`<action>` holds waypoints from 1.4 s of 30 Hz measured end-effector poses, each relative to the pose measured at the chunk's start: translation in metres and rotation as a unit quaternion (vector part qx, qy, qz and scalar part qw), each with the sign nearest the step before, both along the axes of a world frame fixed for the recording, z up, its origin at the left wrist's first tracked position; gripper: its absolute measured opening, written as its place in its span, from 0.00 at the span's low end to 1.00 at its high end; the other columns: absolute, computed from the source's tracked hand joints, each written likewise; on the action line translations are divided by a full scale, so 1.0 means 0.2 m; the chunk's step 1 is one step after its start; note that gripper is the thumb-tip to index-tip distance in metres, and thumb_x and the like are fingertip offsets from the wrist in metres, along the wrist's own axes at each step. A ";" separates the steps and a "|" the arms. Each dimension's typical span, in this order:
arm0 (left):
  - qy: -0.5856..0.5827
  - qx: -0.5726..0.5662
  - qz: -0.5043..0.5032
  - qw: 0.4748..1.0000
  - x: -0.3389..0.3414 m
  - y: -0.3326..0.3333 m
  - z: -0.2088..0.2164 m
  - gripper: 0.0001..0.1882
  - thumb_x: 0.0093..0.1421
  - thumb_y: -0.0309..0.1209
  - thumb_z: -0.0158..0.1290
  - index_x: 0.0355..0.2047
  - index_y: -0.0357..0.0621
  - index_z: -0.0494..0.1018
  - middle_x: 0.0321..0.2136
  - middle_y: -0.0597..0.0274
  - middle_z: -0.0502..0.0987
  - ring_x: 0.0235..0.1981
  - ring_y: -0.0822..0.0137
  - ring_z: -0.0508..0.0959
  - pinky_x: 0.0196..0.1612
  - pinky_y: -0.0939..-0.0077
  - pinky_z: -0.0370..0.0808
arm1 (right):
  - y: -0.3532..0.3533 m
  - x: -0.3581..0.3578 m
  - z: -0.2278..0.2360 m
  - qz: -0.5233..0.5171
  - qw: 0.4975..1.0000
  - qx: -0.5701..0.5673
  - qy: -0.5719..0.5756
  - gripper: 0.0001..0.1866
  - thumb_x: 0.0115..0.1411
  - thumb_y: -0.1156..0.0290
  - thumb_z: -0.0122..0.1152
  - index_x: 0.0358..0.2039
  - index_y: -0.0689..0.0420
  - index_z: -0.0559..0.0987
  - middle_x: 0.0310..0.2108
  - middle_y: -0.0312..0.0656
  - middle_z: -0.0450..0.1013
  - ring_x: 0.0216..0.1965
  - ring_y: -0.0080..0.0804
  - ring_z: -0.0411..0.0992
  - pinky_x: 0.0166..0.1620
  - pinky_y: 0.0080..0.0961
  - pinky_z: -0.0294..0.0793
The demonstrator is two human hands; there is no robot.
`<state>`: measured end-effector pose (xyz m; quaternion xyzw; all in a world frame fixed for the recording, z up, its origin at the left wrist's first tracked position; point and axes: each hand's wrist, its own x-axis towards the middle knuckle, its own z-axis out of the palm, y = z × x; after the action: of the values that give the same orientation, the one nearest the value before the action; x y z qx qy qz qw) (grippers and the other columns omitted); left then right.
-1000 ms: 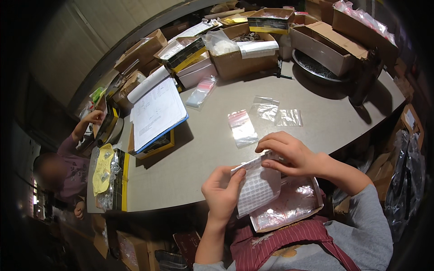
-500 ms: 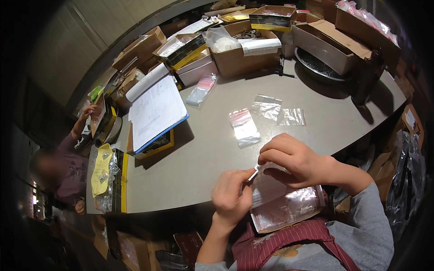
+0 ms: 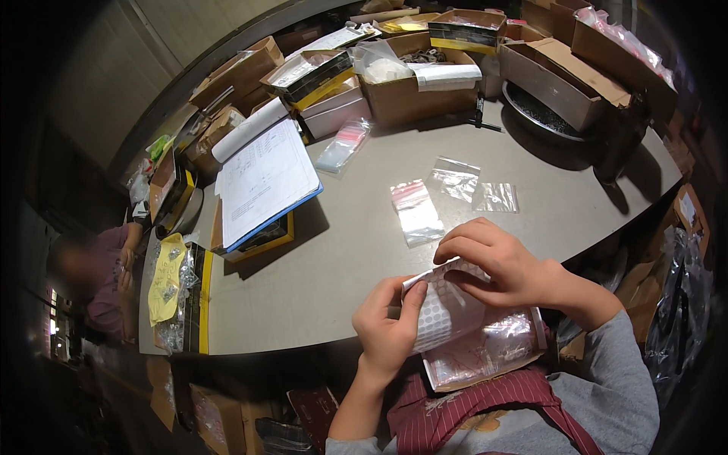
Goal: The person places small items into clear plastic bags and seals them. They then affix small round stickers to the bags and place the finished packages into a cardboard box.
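Note:
A white sheet of round stickers (image 3: 444, 312) is tilted between my hands at the table's near edge, its rows of pale dots facing up. My left hand (image 3: 385, 322) is closed on the sheet's left edge, thumb on top. Curled over the upper right part, my right hand (image 3: 497, 265) has thumb and fingers closed at the sheet; whether a single sticker is between them cannot be made out. Below the sheet, an open box of clear plastic bags (image 3: 489, 355) rests at my lap. Just beyond my hands lies a stack of zip bags (image 3: 418, 216).
Two single zip bags (image 3: 456, 177) lie farther off, near a bundle of bags (image 3: 345, 148). A clipboard with papers (image 3: 265, 178) leans on a box at left. Cardboard boxes (image 3: 421, 98) and a round dark pan (image 3: 542, 114) line the back. Another person (image 3: 106, 280) is at far left.
The sheet has been opened out and turned, so its dots now show. My left thumb has shifted along its edge. The other person's raised hand has come down from the box.

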<state>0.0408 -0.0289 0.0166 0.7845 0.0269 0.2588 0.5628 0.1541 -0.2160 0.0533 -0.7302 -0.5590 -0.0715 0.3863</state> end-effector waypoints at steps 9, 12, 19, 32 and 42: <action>0.009 0.059 0.012 0.998 0.00 0.01 0.03 0.05 0.61 0.24 0.64 0.32 0.34 0.79 0.23 0.60 0.81 0.24 0.74 0.79 0.29 0.79 0.74 | 0.04 0.00 -0.05 -0.031 0.996 -0.031 -0.077 0.15 0.48 0.80 0.62 0.38 0.58 0.73 0.33 0.45 0.69 0.37 0.46 0.71 0.47 0.37 0.70; 0.006 0.064 0.018 0.998 0.01 0.01 0.02 0.06 0.61 0.25 0.64 0.31 0.35 0.78 0.21 0.61 0.78 0.22 0.75 0.75 0.27 0.79 0.72 | 0.06 0.00 -0.04 -0.029 0.993 -0.031 -0.111 0.13 0.47 0.79 0.61 0.35 0.59 0.73 0.32 0.44 0.69 0.34 0.45 0.70 0.45 0.36 0.71; 0.067 -0.066 0.015 0.995 0.04 0.06 -0.11 0.11 0.63 0.29 0.64 0.29 0.34 0.76 0.17 0.71 0.71 0.21 0.80 0.65 0.23 0.80 0.62 | 0.10 0.03 -0.11 -0.024 0.989 -0.016 -0.144 0.15 0.45 0.77 0.62 0.37 0.60 0.75 0.32 0.44 0.70 0.35 0.45 0.71 0.43 0.38 0.73; 0.081 -0.038 0.010 0.996 0.07 0.09 -0.09 0.10 0.64 0.32 0.62 0.36 0.35 0.81 0.23 0.60 0.81 0.21 0.77 0.73 0.26 0.78 0.70 | 0.10 0.95 -0.10 -0.209 0.928 -0.254 0.173 0.16 0.53 0.64 0.64 0.35 0.64 0.82 0.30 0.50 0.79 0.34 0.38 0.79 0.39 0.33 0.76; 0.055 -0.066 -0.002 0.996 0.07 0.09 -0.10 0.10 0.63 0.29 0.62 0.41 0.35 0.80 0.23 0.61 0.81 0.22 0.77 0.75 0.25 0.81 0.70 | -0.01 0.89 -0.01 -0.180 0.939 -0.191 0.221 0.12 0.53 0.70 0.67 0.36 0.62 0.79 0.32 0.46 0.78 0.35 0.37 0.77 0.42 0.32 0.75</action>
<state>0.0551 -0.0100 -0.0037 0.7586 0.0734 0.2121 0.6117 0.3327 -0.2190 0.0522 -0.8759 -0.3224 0.1316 0.3340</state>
